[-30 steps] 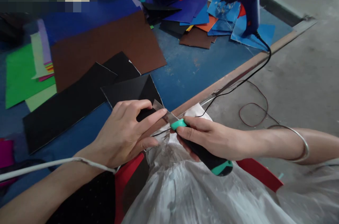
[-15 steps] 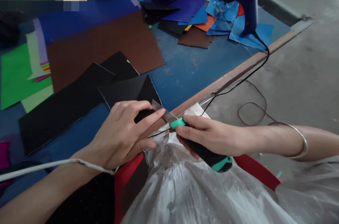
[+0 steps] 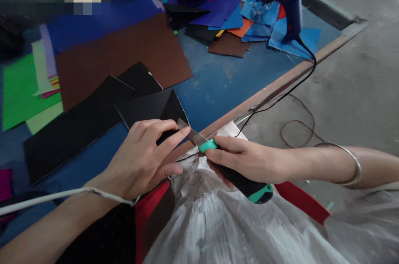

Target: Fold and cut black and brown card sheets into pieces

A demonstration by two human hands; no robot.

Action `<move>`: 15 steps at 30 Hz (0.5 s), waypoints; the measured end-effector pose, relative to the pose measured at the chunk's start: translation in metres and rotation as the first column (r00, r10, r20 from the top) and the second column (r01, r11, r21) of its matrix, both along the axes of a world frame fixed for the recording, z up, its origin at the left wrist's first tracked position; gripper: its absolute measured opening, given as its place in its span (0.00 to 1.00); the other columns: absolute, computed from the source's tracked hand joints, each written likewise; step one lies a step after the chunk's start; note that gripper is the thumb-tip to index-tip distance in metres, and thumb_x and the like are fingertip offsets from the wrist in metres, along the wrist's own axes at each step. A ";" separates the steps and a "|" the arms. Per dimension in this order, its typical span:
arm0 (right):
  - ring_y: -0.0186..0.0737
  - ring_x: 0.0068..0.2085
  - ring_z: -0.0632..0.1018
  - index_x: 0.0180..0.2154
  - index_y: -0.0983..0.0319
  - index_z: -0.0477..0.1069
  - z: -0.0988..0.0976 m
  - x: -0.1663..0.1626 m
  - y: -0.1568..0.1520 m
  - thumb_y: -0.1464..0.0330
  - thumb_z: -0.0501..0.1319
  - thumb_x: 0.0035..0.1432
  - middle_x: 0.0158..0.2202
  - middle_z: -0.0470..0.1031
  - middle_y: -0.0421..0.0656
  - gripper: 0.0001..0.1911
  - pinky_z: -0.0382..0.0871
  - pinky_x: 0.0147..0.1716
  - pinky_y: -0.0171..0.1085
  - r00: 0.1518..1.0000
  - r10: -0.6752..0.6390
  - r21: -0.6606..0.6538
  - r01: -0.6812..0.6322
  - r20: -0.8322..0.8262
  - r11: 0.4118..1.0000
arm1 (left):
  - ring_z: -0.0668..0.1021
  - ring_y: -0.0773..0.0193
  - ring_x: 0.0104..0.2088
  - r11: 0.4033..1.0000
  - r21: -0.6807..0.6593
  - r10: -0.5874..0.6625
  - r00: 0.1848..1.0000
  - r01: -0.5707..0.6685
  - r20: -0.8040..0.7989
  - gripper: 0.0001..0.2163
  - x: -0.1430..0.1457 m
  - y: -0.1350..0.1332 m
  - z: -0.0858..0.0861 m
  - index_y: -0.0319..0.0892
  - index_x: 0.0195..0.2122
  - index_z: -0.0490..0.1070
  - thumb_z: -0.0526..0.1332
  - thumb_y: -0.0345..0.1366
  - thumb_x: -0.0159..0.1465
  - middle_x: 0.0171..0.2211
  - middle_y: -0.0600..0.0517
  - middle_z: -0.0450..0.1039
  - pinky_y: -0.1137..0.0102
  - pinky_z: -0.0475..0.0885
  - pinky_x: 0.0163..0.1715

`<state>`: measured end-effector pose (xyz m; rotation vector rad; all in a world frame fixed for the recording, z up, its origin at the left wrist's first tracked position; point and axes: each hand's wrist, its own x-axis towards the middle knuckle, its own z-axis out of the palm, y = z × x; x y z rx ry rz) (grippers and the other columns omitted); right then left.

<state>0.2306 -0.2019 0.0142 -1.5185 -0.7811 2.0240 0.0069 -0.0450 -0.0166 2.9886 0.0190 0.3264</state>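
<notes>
My right hand [image 3: 252, 158] is closed round the black and teal handle of a utility knife [image 3: 261, 194], its broad metal blade pointing left at the table's edge. My left hand [image 3: 143, 154] rests with fingers apart on the near end of a black sheet [image 3: 152, 105]. Its index fingertip touches the blade, whose tip overlaps the sheet's near corner. The palm and fingers hide part of the sheet. Further left lies a long black strip [image 3: 75, 127], and a large brown sheet [image 3: 124, 54] is behind it.
At the back right a blue glue gun [image 3: 293, 10] stands on blue pieces, its red light on. Its black cord [image 3: 282, 97] hangs over the wooden table edge [image 3: 264, 91] near my right hand. Coloured scraps [image 3: 218, 10] are piled beside it. Green sheets [image 3: 18, 89] lie left.
My left index fingertip has shifted slightly left along the blade. The knife and right hand have moved very slightly left; the sheets lie almost as before.
</notes>
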 end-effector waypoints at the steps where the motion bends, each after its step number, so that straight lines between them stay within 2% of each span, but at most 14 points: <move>1: 0.30 0.24 0.70 0.32 0.59 0.62 0.000 0.000 0.000 0.61 0.51 0.77 0.22 0.69 0.35 0.18 0.63 0.23 0.29 1.000 -0.001 -0.001 0.001 -0.003 1.000 | 0.72 0.44 0.55 1.000 0.005 -0.003 1.000 0.003 0.002 0.31 0.000 0.000 0.000 0.41 0.75 0.55 0.46 0.54 0.77 0.57 0.38 0.68 0.51 0.67 0.56; 8: 0.28 0.23 0.69 0.32 0.59 0.61 -0.002 0.000 -0.001 0.62 0.52 0.77 0.22 0.68 0.34 0.17 0.63 0.23 0.29 1.000 -0.013 0.013 0.013 -0.010 1.000 | 0.72 0.45 0.55 1.000 0.003 -0.006 1.000 0.006 -0.009 0.29 0.000 0.001 -0.001 0.43 0.74 0.56 0.50 0.51 0.76 0.58 0.38 0.67 0.51 0.67 0.55; 15: 0.29 0.26 0.70 0.33 0.59 0.61 0.001 0.001 -0.004 0.60 0.50 0.78 0.24 0.70 0.35 0.18 0.65 0.25 0.28 0.999 0.030 0.034 -0.031 0.042 0.999 | 0.71 0.44 0.55 1.000 0.007 -0.007 1.000 0.007 -0.007 0.28 0.000 0.001 -0.002 0.41 0.71 0.60 0.47 0.52 0.77 0.58 0.38 0.67 0.50 0.67 0.55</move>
